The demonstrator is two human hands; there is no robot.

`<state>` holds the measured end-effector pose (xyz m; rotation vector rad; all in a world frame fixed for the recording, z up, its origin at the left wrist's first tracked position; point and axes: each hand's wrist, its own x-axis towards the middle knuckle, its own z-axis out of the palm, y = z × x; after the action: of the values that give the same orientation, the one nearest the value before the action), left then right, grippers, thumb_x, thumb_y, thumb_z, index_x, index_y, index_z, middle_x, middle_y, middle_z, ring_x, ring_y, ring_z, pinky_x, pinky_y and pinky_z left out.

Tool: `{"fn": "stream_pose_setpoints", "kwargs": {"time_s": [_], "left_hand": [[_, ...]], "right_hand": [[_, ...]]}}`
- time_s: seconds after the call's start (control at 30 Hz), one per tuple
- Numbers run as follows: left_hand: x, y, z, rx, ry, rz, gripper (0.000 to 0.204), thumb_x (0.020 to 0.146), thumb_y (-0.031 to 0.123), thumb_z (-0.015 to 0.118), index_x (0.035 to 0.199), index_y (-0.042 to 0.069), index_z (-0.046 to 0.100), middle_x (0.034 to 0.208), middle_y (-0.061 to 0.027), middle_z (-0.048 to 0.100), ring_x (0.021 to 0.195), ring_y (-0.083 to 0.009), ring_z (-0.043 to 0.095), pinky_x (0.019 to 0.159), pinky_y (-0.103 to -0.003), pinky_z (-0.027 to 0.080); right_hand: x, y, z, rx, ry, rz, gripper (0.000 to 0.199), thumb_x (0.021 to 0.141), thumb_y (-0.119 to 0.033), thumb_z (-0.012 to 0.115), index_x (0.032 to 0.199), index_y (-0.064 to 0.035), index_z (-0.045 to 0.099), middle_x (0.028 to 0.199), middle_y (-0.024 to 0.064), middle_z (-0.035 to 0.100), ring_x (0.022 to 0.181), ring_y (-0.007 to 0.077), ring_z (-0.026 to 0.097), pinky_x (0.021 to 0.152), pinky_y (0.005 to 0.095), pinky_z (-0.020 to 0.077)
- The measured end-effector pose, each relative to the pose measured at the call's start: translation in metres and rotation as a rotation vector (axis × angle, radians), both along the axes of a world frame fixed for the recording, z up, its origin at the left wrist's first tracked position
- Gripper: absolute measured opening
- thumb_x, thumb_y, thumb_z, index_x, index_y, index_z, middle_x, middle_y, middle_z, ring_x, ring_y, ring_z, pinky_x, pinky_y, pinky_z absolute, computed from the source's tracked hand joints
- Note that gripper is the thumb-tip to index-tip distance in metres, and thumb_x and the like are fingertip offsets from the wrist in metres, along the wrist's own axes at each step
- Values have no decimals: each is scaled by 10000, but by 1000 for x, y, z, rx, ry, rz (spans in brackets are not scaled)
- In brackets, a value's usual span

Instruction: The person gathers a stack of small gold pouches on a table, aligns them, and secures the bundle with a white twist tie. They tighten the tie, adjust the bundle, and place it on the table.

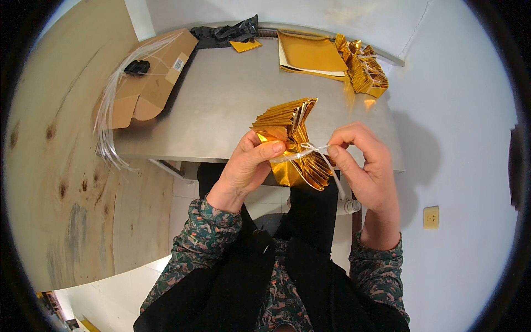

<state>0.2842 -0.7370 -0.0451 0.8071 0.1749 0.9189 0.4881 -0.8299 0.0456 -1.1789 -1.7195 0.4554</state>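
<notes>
A grey metal surface [221, 105] stands against a white wall, with a light wooden board [61, 182] at its left side. Both hands are raised over the near edge of the surface and hold a gold fan [290, 141], a piece of shiny foil paper folded in many pleats. The left hand [246, 166] is closed around the middle of the fan, with the thumb pressed on the pleats. The right hand [362, 160] is nearly closed, and its thumb and first finger pinch a white tie [316, 149] that goes around the middle of the fan. One end of the tie hangs down between the 2 hands.

At the far right of the surface lies a stack of gold sheets [310, 52], and just beside it a pile of folded fans [366, 69]. At the far left there is a flat cardboard box [146, 83], with a bundle of white strips [110, 99] across it and a small black thing on top. A black bag [227, 32] lies at the back edge, near a small gold scrap [245, 45].
</notes>
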Motion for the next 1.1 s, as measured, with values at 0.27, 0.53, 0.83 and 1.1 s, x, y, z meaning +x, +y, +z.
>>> {"fn": "stream_pose_setpoints", "kwargs": {"time_s": [0.27,0.53,0.83,1.1], "left_hand": [[4,8,-4,-58,-21,-38,463,869,164,775,1267,40,575,1163,-68,659,1097,-176,627,1005,-352,489],[10,18,-10,-98,-38,-101,472,878,158,765,1288,33,566,1183,-73,661,1087,-173,638,985,-339,505],[20,36,-16,-98,-22,-107,457,892,188,754,1288,38,582,1184,-64,667,1090,-170,642,995,-343,500],[27,53,-23,-93,39,-89,480,873,179,769,1290,39,578,1183,-64,666,1084,-172,639,997,-339,494]], "right_hand": [[10,11,-10,-132,455,191,54,998,-75,564,1004,-23,578,1036,116,687,776,121,618,763,275,514],[27,42,-27,-89,885,378,124,1058,-132,459,1101,-37,527,1020,146,678,746,175,658,738,307,543],[30,50,-27,-228,370,190,242,951,-89,652,1175,-21,591,922,66,615,798,112,606,781,265,517],[49,65,-25,-263,23,223,94,910,-91,694,982,-33,676,912,4,616,796,69,536,692,237,450]]}}
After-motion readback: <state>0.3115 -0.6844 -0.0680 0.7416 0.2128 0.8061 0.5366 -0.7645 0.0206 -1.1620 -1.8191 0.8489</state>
